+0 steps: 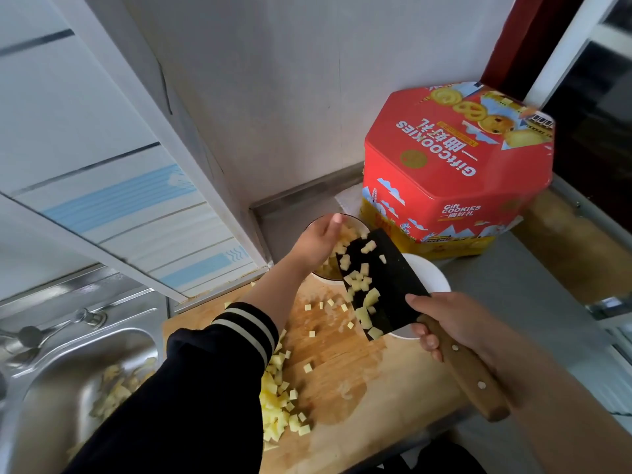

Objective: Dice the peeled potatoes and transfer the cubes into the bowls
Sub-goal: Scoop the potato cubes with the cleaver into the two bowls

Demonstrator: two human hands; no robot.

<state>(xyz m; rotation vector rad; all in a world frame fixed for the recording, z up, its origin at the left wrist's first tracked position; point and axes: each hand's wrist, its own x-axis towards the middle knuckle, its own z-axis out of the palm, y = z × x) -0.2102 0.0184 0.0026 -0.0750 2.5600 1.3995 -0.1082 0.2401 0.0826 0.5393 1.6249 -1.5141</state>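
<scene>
Transfer is the step in hand. Right hand, lower right, grips the cleaver, whose blade carries cubes at centre frame. Left hand, fingers straight and together, sweeps them toward the bowl above. More cubes lie on the board, bottom centre. Next move, I judge, needs a steeper blade tilt so the rest slide in.

The potato cubes are pale yellow. The cleaver has a black blade and a brown wooden handle with silver rivets. The board is light wood with darker wet patches. One bowl is white. The tin is red with yellow base, white lettering and cookie pictures. The sleeve is black with two pale cuff stripes. The sink is silver.
</scene>
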